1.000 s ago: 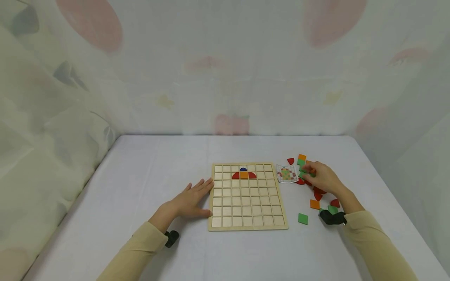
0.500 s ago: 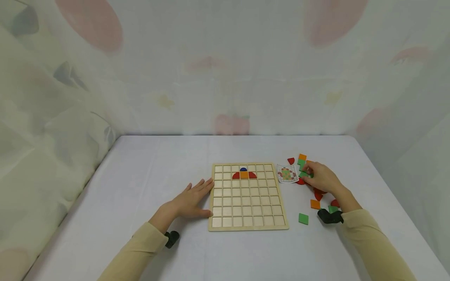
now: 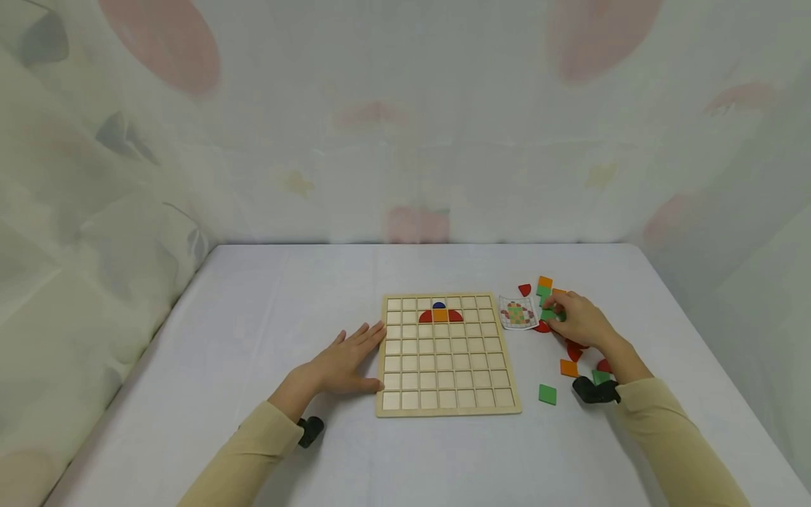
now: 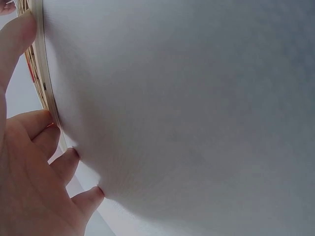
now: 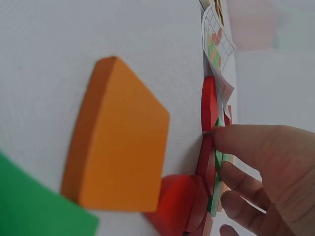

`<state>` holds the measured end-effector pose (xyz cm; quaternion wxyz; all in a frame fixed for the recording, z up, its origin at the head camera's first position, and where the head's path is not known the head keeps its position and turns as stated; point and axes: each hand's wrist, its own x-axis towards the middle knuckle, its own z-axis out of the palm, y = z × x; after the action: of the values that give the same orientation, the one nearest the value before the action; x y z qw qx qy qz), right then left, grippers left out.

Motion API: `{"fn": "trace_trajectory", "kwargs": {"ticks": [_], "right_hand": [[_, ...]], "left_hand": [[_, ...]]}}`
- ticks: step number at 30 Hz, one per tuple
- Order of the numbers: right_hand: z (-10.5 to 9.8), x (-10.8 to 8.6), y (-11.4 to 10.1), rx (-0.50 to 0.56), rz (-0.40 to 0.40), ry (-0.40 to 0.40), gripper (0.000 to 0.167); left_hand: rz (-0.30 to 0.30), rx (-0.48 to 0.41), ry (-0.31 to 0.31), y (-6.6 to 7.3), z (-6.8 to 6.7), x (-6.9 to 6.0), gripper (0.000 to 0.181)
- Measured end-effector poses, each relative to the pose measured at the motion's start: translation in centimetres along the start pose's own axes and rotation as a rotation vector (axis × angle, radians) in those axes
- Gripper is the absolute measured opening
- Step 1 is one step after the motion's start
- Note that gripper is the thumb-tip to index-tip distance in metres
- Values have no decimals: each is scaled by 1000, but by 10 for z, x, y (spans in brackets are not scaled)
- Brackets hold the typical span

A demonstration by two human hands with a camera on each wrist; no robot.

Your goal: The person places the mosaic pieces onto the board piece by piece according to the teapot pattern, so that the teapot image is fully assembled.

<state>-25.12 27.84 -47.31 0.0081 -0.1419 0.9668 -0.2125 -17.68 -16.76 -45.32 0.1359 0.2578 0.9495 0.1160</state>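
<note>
My left hand (image 3: 345, 359) lies with fingers spread against the left edge of a wooden grid board (image 3: 437, 414). In the left wrist view its thumb and fingertips touch the board's rim (image 4: 48, 83). On the board's upper rows sit a blue half-round piece (image 3: 438, 305), an orange square tile (image 3: 440, 316) and red quarter-round pieces (image 3: 426, 317). My right hand (image 3: 581, 320) is over the pile at the right, thumb and curled fingers around a green square tile (image 3: 548, 315). Whether they pinch it cannot be told. Red pieces (image 5: 209, 103) lie beside the thumb.
A small printed pattern card (image 3: 518, 313) lies between the board and the pile. Nearer me are a loose green tile (image 3: 548, 394) and an orange tile (image 3: 568, 368). A red piece (image 3: 524, 289) lies beyond the card. Both wrists wear black camera mounts (image 3: 310, 431).
My right hand's fingers have shifted slightly over the green tiles in the pile, and the wrist has turned a little. The left hand and the pieces on the board stay as they were.
</note>
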Motion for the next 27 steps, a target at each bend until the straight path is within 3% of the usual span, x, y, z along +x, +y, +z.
{"fn": "trace_trajectory", "kwargs": {"ticks": [12, 27], "right_hand": [[-3, 0, -8, -2, 37, -5, 25], [-4, -5, -7, 51, 9, 52, 26]], "left_hand": [[13, 0, 6, -1, 0, 0, 91], [8, -4, -3, 0, -1, -1, 91]]}}
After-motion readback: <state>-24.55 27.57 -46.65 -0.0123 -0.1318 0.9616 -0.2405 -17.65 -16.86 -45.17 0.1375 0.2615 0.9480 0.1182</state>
